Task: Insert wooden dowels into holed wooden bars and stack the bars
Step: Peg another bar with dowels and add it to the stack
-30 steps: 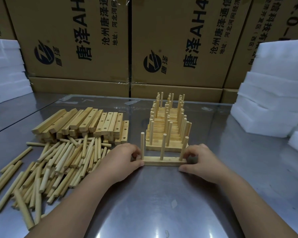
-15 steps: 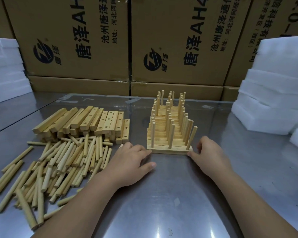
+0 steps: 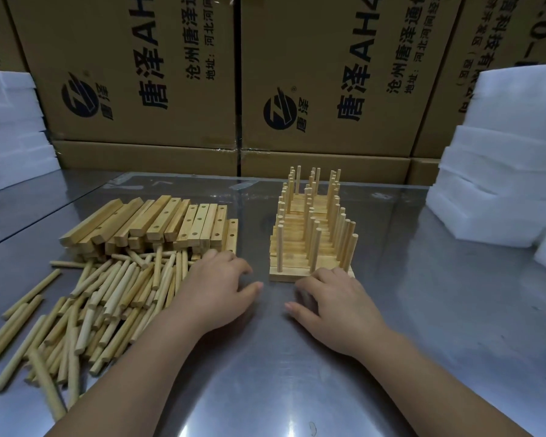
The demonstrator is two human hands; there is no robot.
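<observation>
Right hand [image 3: 331, 305] has slid left across steel table [image 3: 438, 326] below cardboard boxes [image 3: 133, 58].

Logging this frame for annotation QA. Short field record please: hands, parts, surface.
table: metal
loose dowels: heap lying flat, left side
holed bars: pile behind the heap, visible holes empty
dowelled stack: bars with upright dowels, centre
left hand: empty, fingers relaxed, at the edge of the loose dowels
right hand: empty, fingers loosely curled, just in front of the dowelled stack
background: cardboard boxes, white foam blocks
</observation>
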